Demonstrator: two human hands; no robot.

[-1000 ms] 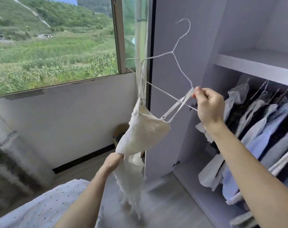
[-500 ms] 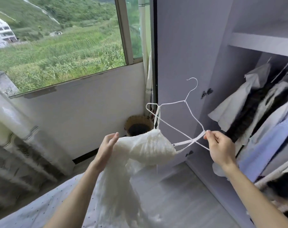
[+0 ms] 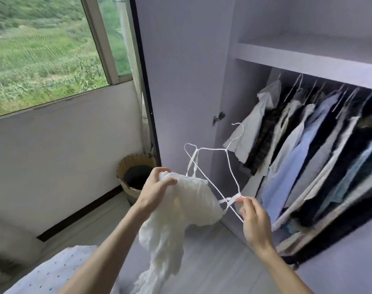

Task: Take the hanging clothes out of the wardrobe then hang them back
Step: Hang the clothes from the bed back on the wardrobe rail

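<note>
A white strappy garment (image 3: 187,209) hangs by its thin straps from a white wire hanger (image 3: 227,164) held in front of the open wardrobe (image 3: 308,60). My left hand (image 3: 155,187) grips the bunched top edge of the garment. My right hand (image 3: 255,217) pinches the hanger's lower right corner where a strap loops over it. The garment's lower part trails down between my arms. Several shirts and dark clothes (image 3: 320,149) hang on the wardrobe rail at the right.
The wardrobe door (image 3: 180,81) stands open just behind the hanger. A woven basket (image 3: 136,175) sits on the floor by the wall under the window (image 3: 42,49). A dotted bed cover (image 3: 53,270) lies at the lower left.
The hanger and garment have come down from head height to chest level. My left hand rose from the hem to the garment's top edge and closed round it. The view turned towards the wardrobe.
</note>
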